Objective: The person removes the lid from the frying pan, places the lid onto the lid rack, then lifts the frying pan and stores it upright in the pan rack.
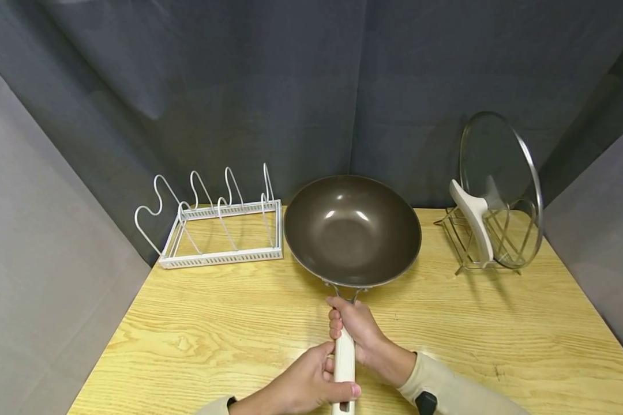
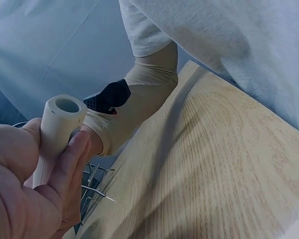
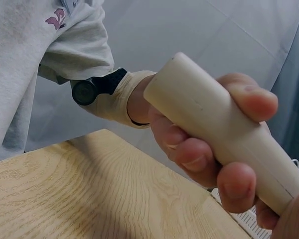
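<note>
A dark brown wok [image 1: 350, 236] with a pale cream handle [image 1: 345, 360] is in the middle of the head view, its inside facing up and toward me. My right hand [image 1: 363, 328] grips the handle close to the wok's metal bracket. Nearer the handle's free end, my left hand [image 1: 311, 377] holds it with the thumb across the top. The right wrist view shows the left hand's fingers [image 3: 236, 186] curled round the handle. In the left wrist view the hollow handle end [image 2: 66, 105] points up. Whether the wok's base touches the table is hidden.
On the left of the wooden table [image 1: 213, 323] stands a white rack [image 1: 223, 256] with several upright wire loops. To the right, a glass lid [image 1: 498, 155] with a cream handle leans upright in a small wire stand [image 1: 464, 248]. Dark curtains [image 1: 291, 86] hang behind.
</note>
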`<state>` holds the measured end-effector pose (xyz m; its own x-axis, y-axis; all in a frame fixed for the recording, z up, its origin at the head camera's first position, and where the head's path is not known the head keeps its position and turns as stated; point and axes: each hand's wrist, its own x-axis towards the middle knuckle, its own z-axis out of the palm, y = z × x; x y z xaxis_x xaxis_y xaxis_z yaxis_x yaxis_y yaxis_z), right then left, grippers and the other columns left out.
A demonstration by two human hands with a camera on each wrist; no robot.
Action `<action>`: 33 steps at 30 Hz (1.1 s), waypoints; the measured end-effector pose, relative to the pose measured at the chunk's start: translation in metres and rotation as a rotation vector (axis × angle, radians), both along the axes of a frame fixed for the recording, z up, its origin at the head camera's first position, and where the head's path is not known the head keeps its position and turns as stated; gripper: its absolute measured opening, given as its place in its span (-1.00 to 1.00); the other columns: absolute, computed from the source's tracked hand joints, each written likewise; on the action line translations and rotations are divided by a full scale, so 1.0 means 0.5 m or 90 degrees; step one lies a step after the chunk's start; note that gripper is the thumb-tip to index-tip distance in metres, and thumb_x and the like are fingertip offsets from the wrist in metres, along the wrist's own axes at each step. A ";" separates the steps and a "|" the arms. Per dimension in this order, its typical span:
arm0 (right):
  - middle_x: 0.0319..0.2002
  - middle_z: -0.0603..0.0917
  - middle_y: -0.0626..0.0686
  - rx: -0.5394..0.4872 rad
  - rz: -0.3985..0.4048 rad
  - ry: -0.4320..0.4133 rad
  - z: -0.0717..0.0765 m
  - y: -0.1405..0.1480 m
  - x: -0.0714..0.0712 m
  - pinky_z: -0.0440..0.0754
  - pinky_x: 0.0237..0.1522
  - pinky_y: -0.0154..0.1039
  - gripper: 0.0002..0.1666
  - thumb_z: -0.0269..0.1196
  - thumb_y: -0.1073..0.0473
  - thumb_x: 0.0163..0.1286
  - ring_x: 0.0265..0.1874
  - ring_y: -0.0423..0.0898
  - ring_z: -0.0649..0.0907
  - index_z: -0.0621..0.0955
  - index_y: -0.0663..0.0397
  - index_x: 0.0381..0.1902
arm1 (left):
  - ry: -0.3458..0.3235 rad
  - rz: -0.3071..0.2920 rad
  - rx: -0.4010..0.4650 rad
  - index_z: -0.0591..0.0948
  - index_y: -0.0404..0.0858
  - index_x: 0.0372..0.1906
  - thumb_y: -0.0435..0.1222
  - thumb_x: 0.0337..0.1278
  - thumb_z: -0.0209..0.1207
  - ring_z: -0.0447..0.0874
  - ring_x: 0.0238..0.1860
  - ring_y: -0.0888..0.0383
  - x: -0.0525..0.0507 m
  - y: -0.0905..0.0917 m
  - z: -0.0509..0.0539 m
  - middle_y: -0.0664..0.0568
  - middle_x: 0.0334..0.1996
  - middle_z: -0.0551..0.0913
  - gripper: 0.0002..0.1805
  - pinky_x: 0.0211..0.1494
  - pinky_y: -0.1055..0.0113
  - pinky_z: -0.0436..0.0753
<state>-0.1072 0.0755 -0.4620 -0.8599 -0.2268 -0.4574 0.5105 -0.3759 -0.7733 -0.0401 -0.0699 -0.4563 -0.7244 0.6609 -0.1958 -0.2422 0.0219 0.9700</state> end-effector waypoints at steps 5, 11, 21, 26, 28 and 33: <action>-0.65 0.37 -0.19 0.004 -0.005 0.004 0.006 -0.002 -0.001 0.33 -0.69 -0.52 -0.67 0.14 0.21 0.49 -0.78 -0.36 0.34 0.36 -0.03 -0.51 | -0.008 -0.004 0.010 0.37 -0.43 0.23 -0.40 0.24 0.34 0.76 -0.36 0.22 0.003 -0.003 0.008 0.06 -0.39 0.73 -0.46 -0.24 0.42 0.71; -0.67 0.38 -0.20 -0.004 0.011 0.019 0.014 -0.003 0.000 0.33 -0.69 -0.50 -0.62 0.11 0.19 0.52 -0.79 -0.35 0.36 0.35 -0.06 -0.55 | 0.011 -0.006 -0.004 0.35 -0.44 0.27 -0.36 0.24 0.36 0.80 -0.31 0.20 0.006 -0.008 0.017 0.07 -0.37 0.75 -0.39 -0.19 0.37 0.74; -0.70 0.38 -0.20 -0.027 0.028 0.039 0.038 -0.010 0.002 0.35 -0.69 -0.51 -0.61 0.12 0.18 0.53 -0.80 -0.35 0.37 0.33 -0.06 -0.54 | 0.041 0.011 -0.033 0.37 -0.40 0.24 -0.35 0.20 0.38 0.77 -0.36 0.25 0.014 -0.017 0.040 0.10 -0.39 0.72 -0.41 -0.22 0.42 0.71; -0.72 0.37 -0.19 -0.041 0.033 0.042 0.049 -0.013 0.002 0.35 -0.71 -0.51 -0.62 0.14 0.17 0.53 -0.81 -0.34 0.38 0.34 -0.06 -0.54 | 0.074 0.017 -0.057 0.38 -0.38 0.26 -0.34 0.18 0.39 0.75 -0.39 0.29 0.016 -0.020 0.049 0.14 -0.39 0.71 -0.39 -0.24 0.42 0.71; -0.72 0.37 -0.19 -0.050 0.038 0.045 0.053 -0.013 0.001 0.35 -0.71 -0.50 -0.61 0.13 0.17 0.54 -0.81 -0.34 0.38 0.34 -0.06 -0.54 | 0.083 0.018 -0.066 0.36 -0.38 0.30 -0.33 0.18 0.40 0.75 -0.39 0.29 0.016 -0.022 0.054 0.14 -0.39 0.70 -0.35 -0.25 0.42 0.71; -0.71 0.37 -0.19 -0.057 0.034 0.052 0.063 -0.017 -0.002 0.33 -0.71 -0.50 -0.63 0.11 0.18 0.55 -0.80 -0.34 0.37 0.34 -0.06 -0.52 | 0.111 0.021 -0.090 0.33 -0.36 0.37 -0.30 0.17 0.41 0.71 -0.43 0.31 0.014 -0.025 0.066 0.16 -0.40 0.68 -0.27 -0.30 0.44 0.69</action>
